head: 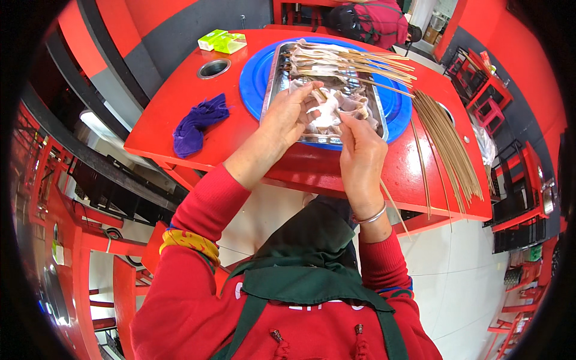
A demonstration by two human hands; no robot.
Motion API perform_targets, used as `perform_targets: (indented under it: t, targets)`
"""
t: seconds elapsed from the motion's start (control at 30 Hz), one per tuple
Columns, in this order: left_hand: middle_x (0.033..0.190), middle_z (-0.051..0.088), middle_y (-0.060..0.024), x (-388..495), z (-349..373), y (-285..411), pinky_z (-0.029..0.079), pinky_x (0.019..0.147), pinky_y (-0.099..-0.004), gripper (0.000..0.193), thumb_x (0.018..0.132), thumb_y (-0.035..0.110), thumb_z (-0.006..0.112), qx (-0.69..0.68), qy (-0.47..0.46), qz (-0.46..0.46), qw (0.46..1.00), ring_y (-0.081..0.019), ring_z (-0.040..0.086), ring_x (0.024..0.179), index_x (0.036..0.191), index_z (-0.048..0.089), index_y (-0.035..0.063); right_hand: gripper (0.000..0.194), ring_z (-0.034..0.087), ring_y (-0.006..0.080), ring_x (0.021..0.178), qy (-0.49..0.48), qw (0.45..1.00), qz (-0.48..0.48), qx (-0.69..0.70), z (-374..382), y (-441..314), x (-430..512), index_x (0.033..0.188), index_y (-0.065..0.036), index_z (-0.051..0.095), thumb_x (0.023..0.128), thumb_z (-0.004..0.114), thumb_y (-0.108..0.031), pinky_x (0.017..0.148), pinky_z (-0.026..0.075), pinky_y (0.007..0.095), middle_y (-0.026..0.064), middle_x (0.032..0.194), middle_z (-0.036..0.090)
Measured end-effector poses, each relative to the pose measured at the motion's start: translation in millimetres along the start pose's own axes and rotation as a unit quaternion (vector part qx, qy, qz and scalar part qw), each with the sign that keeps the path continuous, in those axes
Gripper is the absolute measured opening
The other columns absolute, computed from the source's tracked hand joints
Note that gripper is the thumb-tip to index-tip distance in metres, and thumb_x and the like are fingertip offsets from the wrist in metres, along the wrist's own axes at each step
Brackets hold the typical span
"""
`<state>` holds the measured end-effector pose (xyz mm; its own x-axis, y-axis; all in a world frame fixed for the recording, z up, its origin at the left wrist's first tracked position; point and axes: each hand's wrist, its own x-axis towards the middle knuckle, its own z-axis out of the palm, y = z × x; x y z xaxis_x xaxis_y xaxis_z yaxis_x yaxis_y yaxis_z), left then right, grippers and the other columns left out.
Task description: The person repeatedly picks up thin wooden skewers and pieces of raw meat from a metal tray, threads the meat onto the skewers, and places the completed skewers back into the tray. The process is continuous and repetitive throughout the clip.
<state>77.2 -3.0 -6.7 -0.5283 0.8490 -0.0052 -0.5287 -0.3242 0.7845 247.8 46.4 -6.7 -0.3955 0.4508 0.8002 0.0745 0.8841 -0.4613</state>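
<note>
My left hand [285, 110] pinches a piece of pale, thin raw meat [327, 114] over a rectangular metal tray [273, 74]. My right hand [363, 150] grips a bamboo skewer [395, 207], whose long end sticks out below the palm past the table's front edge. The skewer's upper part meets the meat; its tip is hard to make out. More loose pale pieces [360, 105] lie in the tray beneath my hands. Across the tray's far part rest several loaded skewers [321, 56], their bare ends pointing right. A blue round plastic tray [252, 85] lies under the metal one.
Bare bamboo skewers [450, 148] lie fanned on the right of the red table [153, 130], some overhanging its edge. A purple cloth [200, 126], tissue packs [222, 41] and a round metal-rimmed opening [213, 69] are at left. Another person [382, 22] bends over beyond the table.
</note>
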Motion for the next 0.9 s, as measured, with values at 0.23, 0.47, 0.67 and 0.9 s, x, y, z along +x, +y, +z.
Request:
perform_targets:
  t: [0.23,0.47,0.67,0.9]
  targets:
    - [0.110,0.069,-0.0064,3,-17,23,0.055,0.077,-0.0246,0.026,0.100,0.017,0.065,0.035,-0.089,-0.035,0.995,-0.0121,0.066,0.091,0.121,0.066,0.0005,0.019,0.062,0.0098,0.068,-0.007,0.994,0.098,0.050,-3,18,-2,0.109,0.002,0.073,0.092,0.067,0.002,0.063,0.050,0.0254,0.0089,0.075,0.069]
    - [0.121,0.068,-0.0138,1,-27,34,0.056,0.087,-0.0268,0.026,0.089,-0.006,0.063,0.208,-0.091,0.052,0.972,-0.0181,0.068,0.104,0.113,0.071,-0.0005,0.018,0.062,0.0087,0.068,-0.010,0.987,0.139,0.078,-10,24,-2,0.109,0.002,0.074,0.093,0.068,0.000,0.063,0.050,0.0243,0.0055,0.074,0.069]
    - [0.085,0.074,-0.0031,6,-30,36,0.054,0.067,-0.0274,0.019,0.085,0.004,0.069,0.534,-0.016,0.206,0.820,-0.0143,0.067,0.072,0.100,0.080,0.0049,0.017,0.063,0.0095,0.066,-0.022,0.991,0.113,0.062,-13,18,-5,0.108,0.000,0.074,0.093,0.068,-0.002,0.062,0.050,0.0254,0.0076,0.073,0.070]
    - [0.102,0.073,-0.0150,2,-21,52,0.058,0.080,-0.0270,0.033,0.090,0.004,0.064,0.373,-0.047,0.046,0.925,-0.0167,0.070,0.091,0.122,0.069,-0.0027,0.014,0.067,0.0305,0.075,-0.031,0.994,0.095,0.050,-12,11,-10,0.103,0.001,0.073,0.090,0.068,0.000,0.066,0.052,0.0373,0.0182,0.084,0.070]
